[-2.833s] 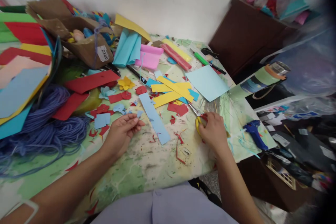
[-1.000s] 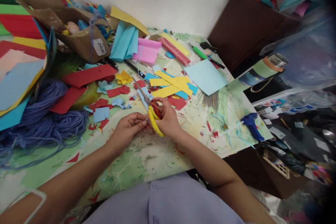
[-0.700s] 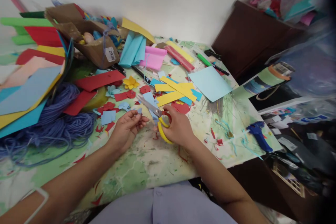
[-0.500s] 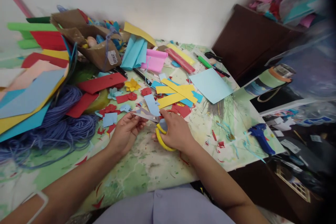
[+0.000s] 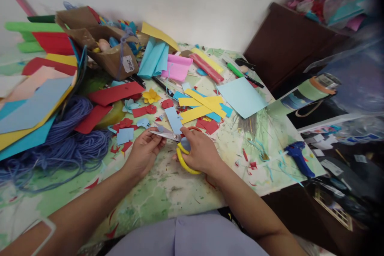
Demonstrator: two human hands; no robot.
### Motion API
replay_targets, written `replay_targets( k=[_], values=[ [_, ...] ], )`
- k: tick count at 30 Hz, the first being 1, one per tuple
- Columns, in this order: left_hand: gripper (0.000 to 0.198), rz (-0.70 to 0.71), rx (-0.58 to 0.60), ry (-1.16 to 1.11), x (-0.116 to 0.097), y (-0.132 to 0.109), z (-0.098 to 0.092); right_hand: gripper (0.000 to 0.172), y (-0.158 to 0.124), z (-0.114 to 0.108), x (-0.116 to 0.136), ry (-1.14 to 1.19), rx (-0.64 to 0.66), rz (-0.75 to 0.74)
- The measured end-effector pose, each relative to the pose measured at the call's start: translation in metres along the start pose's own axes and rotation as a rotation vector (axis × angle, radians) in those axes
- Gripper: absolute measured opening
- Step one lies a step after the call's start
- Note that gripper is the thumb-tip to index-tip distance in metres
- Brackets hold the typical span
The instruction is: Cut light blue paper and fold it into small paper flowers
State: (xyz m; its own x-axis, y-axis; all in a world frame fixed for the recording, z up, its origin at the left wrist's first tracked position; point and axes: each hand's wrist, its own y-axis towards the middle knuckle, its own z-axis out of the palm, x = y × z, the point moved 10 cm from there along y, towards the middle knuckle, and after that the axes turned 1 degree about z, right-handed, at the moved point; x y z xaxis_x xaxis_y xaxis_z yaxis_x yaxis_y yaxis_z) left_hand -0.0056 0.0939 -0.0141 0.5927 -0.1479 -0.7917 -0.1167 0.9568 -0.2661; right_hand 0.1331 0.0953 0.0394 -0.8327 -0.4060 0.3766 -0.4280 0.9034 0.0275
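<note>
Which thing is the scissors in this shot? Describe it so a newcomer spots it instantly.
On the green-mottled table cover, look at the front edge, between the person's two forearms. The right hand grips the scissors, whose yellow handle loop stands out from the loose paper around them. Their steel blades point left, just over the left hand.

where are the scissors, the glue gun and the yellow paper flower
scissors [image 5: 165,135], head view, on the blades
glue gun [image 5: 297,159], head view, on the blue body
yellow paper flower [image 5: 151,96], head view, on the petals
</note>
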Motion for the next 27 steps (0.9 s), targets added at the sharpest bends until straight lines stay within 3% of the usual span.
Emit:
replay_targets(
  k=[27],
  values=[
    [0.021, 0.066, 0.042, 0.085, -0.0081, 0.0031, 0.0, 0.061, -0.0029, 0.0086, -0.0006, 0.02, 0.088, -0.013]
  ],
)
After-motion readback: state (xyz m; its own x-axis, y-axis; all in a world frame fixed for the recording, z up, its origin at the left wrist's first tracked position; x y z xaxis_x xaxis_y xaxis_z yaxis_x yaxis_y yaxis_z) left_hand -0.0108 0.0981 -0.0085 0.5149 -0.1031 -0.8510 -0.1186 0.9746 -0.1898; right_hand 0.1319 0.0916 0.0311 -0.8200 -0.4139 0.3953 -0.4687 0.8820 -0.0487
